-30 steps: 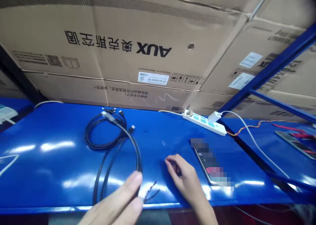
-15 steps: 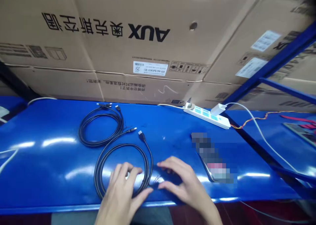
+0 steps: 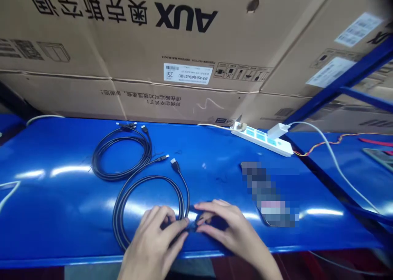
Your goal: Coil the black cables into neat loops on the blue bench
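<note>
A coiled black cable (image 3: 117, 220) lies near the front edge of the blue tabletop, its two plug ends pointing away from me. My left hand (image 3: 152, 241) is closed over the right side of this coil, thumb and index finger pinching it. Just to the right, my right hand (image 3: 229, 226) has its fingers curled and thumb and fingertips close together. A small dark piece shows between the two hands; its kind is unclear. Behind lies a second coiled black cable (image 3: 113, 176), untouched, with its plugs toward the back.
A white power strip (image 3: 262, 138) with a plugged-in white charger (image 3: 278, 130) stands at the back right. A pixelated flat dark object (image 3: 267, 198) lies right of my hands. Large cardboard boxes (image 3: 129, 59) wall off the back. A blue metal frame bar (image 3: 334, 83) rises at right.
My left thumb and fingers have closed onto the coil's right side. The right hand's fingertips have drawn nearer together. The camera view has shifted slightly.
</note>
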Demonstrator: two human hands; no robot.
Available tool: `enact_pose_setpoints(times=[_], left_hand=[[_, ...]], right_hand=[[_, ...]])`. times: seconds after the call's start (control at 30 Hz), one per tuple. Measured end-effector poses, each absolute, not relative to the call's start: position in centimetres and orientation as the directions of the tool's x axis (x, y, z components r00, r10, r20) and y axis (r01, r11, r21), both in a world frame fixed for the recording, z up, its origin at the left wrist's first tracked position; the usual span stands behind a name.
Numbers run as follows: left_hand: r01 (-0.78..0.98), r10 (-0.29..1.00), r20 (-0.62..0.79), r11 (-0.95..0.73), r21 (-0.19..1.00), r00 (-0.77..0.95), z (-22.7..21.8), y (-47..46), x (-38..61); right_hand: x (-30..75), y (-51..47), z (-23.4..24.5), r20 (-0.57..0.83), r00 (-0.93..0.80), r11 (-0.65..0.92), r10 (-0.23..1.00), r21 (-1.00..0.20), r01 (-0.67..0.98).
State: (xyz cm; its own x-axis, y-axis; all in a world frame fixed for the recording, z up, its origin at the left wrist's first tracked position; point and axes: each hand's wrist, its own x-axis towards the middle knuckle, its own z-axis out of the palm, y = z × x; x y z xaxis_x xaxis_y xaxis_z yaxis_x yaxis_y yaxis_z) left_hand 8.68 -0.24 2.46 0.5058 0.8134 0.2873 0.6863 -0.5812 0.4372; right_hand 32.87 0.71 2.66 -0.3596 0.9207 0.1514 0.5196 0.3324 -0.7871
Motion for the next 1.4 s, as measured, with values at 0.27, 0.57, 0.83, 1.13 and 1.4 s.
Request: enact_pose_setpoints(times=[0.27,0.57,0.83,1.13,1.4], left_hand=[[0.728,0.814,0.399,-0.566,0.387,0.422,2.1,-0.7,9.4],[0.699,0.777,0.441,-0.613,0.368,0.450,2.4,-0.3,9.3],[0.706,0.757,0.485,-0.624,0.334,0.439,2.1,-0.4,9.3],[0.723,0.793,0.472,-0.577,0.380,0.385,1.1,-0.8,9.1],[0.700,0.778,0.454,-0.608,0.374,0.434,0.8,-0.9,8.6]], right_hand=[[32.0,-1.0,2.9,0.424,-0.325,0.534,0.845,-0.671,0.514],[28.9,-0.3,3.4,0.530,-0.386,0.654,0.755,-0.576,0.490],[29.1,0.4,2.7,0.203,-0.210,0.277,0.956,-0.857,0.434],[29.6,-0.4,2.5,0.091,-0.180,0.142,0.979,-0.946,0.291],[30.2,-1.1,2.1,0.378,-0.159,0.407,0.912,-0.787,0.464]])
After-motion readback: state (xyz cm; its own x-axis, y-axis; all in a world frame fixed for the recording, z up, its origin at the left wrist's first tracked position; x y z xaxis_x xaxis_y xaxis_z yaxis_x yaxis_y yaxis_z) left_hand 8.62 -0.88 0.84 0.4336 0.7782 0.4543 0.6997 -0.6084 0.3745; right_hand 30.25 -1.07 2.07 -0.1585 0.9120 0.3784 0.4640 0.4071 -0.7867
